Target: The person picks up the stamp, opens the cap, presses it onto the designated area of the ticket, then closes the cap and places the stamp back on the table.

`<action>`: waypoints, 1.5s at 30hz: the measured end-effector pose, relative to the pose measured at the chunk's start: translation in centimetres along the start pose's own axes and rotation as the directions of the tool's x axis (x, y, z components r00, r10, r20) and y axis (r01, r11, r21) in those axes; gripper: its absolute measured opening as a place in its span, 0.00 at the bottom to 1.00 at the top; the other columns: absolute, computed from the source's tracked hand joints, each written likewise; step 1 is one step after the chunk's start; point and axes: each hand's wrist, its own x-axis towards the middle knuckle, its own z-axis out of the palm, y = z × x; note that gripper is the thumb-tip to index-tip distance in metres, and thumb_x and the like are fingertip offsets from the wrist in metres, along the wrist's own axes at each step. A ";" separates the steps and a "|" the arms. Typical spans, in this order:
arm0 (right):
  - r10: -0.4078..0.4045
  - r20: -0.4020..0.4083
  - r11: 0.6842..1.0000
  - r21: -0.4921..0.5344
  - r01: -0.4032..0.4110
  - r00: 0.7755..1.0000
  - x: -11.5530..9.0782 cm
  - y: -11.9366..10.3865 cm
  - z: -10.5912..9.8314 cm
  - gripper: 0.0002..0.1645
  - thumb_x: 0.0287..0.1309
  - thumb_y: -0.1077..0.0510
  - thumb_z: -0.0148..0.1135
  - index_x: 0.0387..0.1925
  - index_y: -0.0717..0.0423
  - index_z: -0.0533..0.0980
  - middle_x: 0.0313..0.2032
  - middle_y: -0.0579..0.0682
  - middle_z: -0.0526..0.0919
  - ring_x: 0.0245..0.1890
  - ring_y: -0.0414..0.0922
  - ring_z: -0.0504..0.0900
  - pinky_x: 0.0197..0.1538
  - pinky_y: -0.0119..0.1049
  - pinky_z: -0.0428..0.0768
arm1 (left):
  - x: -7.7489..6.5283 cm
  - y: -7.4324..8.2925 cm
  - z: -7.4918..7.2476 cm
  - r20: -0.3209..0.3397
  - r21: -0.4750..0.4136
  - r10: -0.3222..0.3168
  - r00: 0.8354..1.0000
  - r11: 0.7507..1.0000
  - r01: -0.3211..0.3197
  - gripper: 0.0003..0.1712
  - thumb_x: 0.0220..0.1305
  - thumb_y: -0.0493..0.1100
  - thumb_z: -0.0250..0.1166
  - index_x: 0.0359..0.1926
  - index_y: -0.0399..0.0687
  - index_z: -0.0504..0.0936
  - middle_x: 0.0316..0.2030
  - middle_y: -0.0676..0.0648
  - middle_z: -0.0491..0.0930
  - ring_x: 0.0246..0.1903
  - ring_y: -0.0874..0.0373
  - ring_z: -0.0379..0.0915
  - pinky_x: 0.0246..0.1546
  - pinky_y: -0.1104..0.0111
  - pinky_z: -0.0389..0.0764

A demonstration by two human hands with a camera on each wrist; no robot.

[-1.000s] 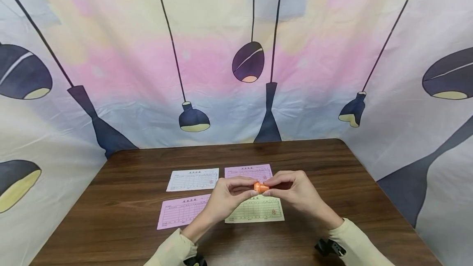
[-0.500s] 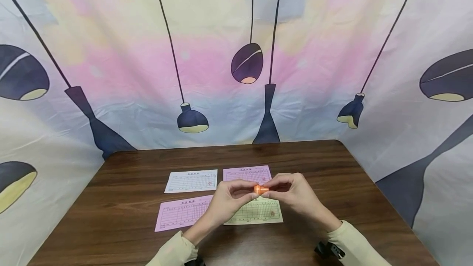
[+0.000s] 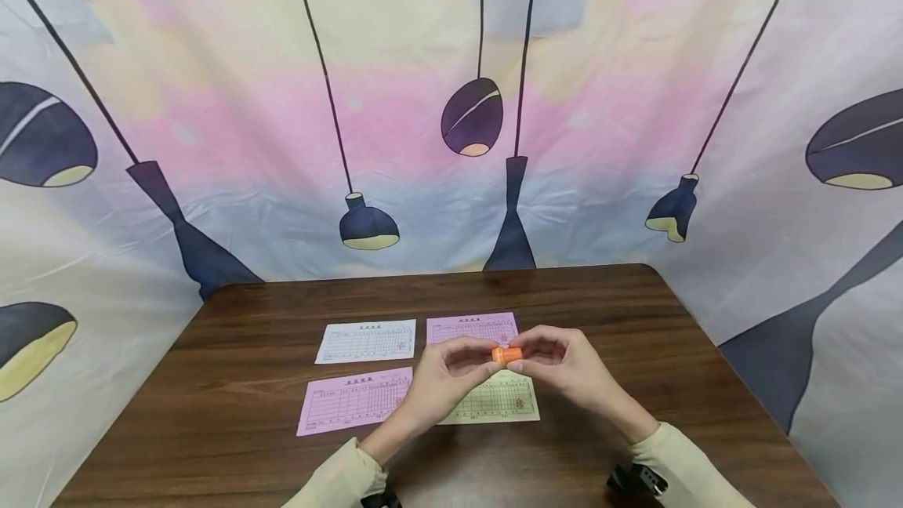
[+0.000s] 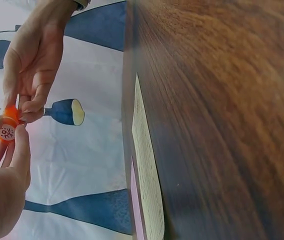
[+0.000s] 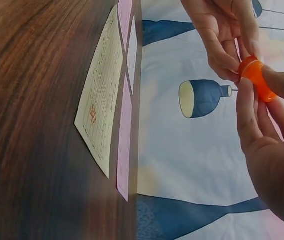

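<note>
A small orange stamp (image 3: 506, 355) is held above the papers between my two hands. My left hand (image 3: 439, 382) pinches its wider left end with thumb and fingertips. The narrower right end is pinched by my right hand (image 3: 570, 363). In the left wrist view the round end of the stamp (image 4: 7, 131) shows a dark pattern on white. Below the hands lies a yellow form (image 3: 494, 402) with a red mark, partly hidden by the left hand. Behind it is a pink form (image 3: 466, 327), its lower part covered by the hands.
A white form (image 3: 366, 341) lies at the back left, and another pink form (image 3: 349, 402) in front of it. Red marks show on these too. All rest flat on the dark wooden table (image 3: 233, 367). A printed cloth (image 3: 409, 45) hangs behind.
The stamp and the left fingertips have shifted slightly to the right. More of the stamp's orange side shows between the hands. The forms lie as before.
</note>
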 end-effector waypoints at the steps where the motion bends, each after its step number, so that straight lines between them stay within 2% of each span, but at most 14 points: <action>1: -0.002 -0.001 1.000 0.003 0.002 1.000 0.0 0.1 -0.1 0.15 0.61 0.63 0.75 0.49 0.62 0.85 0.44 0.59 0.90 0.41 0.38 0.90 0.45 0.33 0.90 | 0.0 0.0 0.1 0.000 -0.002 -0.007 1.000 1.000 0.007 0.18 0.66 0.35 0.73 0.55 0.32 0.86 0.54 0.31 0.86 0.50 0.63 0.89 0.55 0.68 0.88; 4: -0.005 -0.011 1.000 -0.002 0.005 1.000 0.0 0.2 -0.3 0.14 0.62 0.62 0.74 0.48 0.61 0.85 0.45 0.58 0.90 0.43 0.38 0.90 0.47 0.33 0.90 | 0.1 0.0 0.2 0.006 0.016 -0.025 1.000 1.000 0.025 0.19 0.67 0.36 0.73 0.56 0.33 0.86 0.54 0.32 0.87 0.50 0.64 0.88 0.55 0.68 0.88; 7: 0.018 -0.043 0.999 -0.039 -0.019 0.999 0.2 0.5 -0.6 0.13 0.63 0.61 0.74 0.48 0.61 0.86 0.46 0.58 0.90 0.42 0.39 0.90 0.47 0.33 0.90 | 0.2 0.1 0.0 0.000 0.072 -0.049 0.999 0.996 0.049 0.19 0.68 0.39 0.72 0.57 0.35 0.86 0.54 0.35 0.87 0.49 0.64 0.88 0.54 0.70 0.88; 12: 0.118 -0.101 0.985 -0.113 -0.130 0.988 0.3 1.6 -1.7 0.15 0.62 0.59 0.75 0.48 0.62 0.86 0.46 0.58 0.90 0.40 0.38 0.89 0.45 0.31 0.89 | 0.4 0.5 -1.0 -0.072 0.164 -0.100 0.992 0.980 0.110 0.15 0.70 0.41 0.70 0.55 0.42 0.88 0.53 0.39 0.88 0.48 0.67 0.86 0.52 0.73 0.87; 15: 0.143 -0.104 0.970 -0.182 -0.161 0.984 0.3 2.6 -2.6 0.15 0.61 0.59 0.76 0.48 0.62 0.87 0.45 0.58 0.90 0.40 0.38 0.89 0.44 0.29 0.88 | 0.5 0.7 -1.9 -0.108 0.193 -0.117 0.987 0.972 0.136 0.12 0.71 0.41 0.70 0.53 0.46 0.89 0.53 0.40 0.88 0.49 0.66 0.84 0.51 0.74 0.87; 18: 0.128 -0.099 0.940 -0.304 -0.152 0.987 0.4 3.5 -3.3 0.13 0.59 0.59 0.77 0.45 0.58 0.88 0.42 0.54 0.91 0.37 0.36 0.86 0.42 0.29 0.86 | 0.3 0.9 -3.0 -0.116 0.236 -0.118 0.986 0.961 0.142 0.12 0.72 0.44 0.69 0.53 0.50 0.89 0.53 0.42 0.88 0.49 0.64 0.83 0.51 0.74 0.86; 21: 0.111 -0.096 0.897 -0.420 -0.142 0.989 0.5 4.3 -3.9 0.10 0.57 0.61 0.77 0.42 0.53 0.89 0.39 0.49 0.90 0.36 0.36 0.85 0.40 0.28 0.85 | 0.0 1.0 -4.1 -0.098 0.287 -0.111 0.989 0.948 0.135 0.12 0.74 0.47 0.68 0.54 0.52 0.88 0.52 0.44 0.88 0.50 0.61 0.83 0.51 0.74 0.86; 25: 0.122 -0.090 0.850 -0.504 -0.151 0.988 0.9 5.0 -4.3 0.10 0.56 0.63 0.76 0.41 0.54 0.89 0.38 0.47 0.89 0.36 0.37 0.84 0.39 0.28 0.84 | -0.6 1.2 -5.7 -0.062 0.344 -0.105 0.992 0.931 0.120 0.11 0.76 0.47 0.66 0.54 0.53 0.88 0.53 0.43 0.88 0.52 0.53 0.85 0.50 0.74 0.86; 33: 0.171 -0.082 0.814 -0.550 -0.187 0.982 1.3 5.9 -4.7 0.09 0.57 0.64 0.76 0.41 0.56 0.88 0.37 0.49 0.88 0.35 0.39 0.81 0.35 0.29 0.80 | -1.3 1.9 -8.2 -0.077 0.433 -0.128 0.989 0.889 0.149 0.10 0.76 0.47 0.66 0.52 0.56 0.89 0.50 0.50 0.90 0.49 0.50 0.86 0.45 0.72 0.86; 36: 0.175 -0.080 0.800 -0.570 -0.189 0.981 1.4 6.2 -4.8 0.08 0.57 0.63 0.76 0.40 0.56 0.88 0.36 0.48 0.88 0.34 0.39 0.80 0.34 0.29 0.79 | -1.6 2.1 -8.8 -0.084 0.440 -0.131 0.988 0.885 0.155 0.10 0.76 0.47 0.65 0.52 0.56 0.89 0.51 0.50 0.90 0.50 0.47 0.86 0.47 0.72 0.86; 40: 0.197 -0.068 0.777 -0.597 -0.198 0.978 1.5 6.5 -5.1 0.08 0.57 0.63 0.76 0.41 0.56 0.88 0.35 0.47 0.87 0.33 0.39 0.79 0.34 0.29 0.78 | -1.9 2.1 -9.3 -0.086 0.445 -0.137 0.987 0.881 0.161 0.10 0.76 0.49 0.65 0.52 0.58 0.89 0.51 0.48 0.89 0.50 0.53 0.86 0.49 0.71 0.86; 45: 0.236 -0.034 0.764 -0.611 -0.207 0.971 1.4 6.5 -5.4 0.09 0.58 0.64 0.76 0.41 0.55 0.87 0.36 0.47 0.87 0.33 0.39 0.79 0.34 0.29 0.78 | -2.4 1.9 -9.8 -0.080 0.454 -0.142 0.987 0.876 0.163 0.09 0.77 0.50 0.64 0.51 0.60 0.89 0.52 0.45 0.89 0.50 0.55 0.85 0.49 0.71 0.85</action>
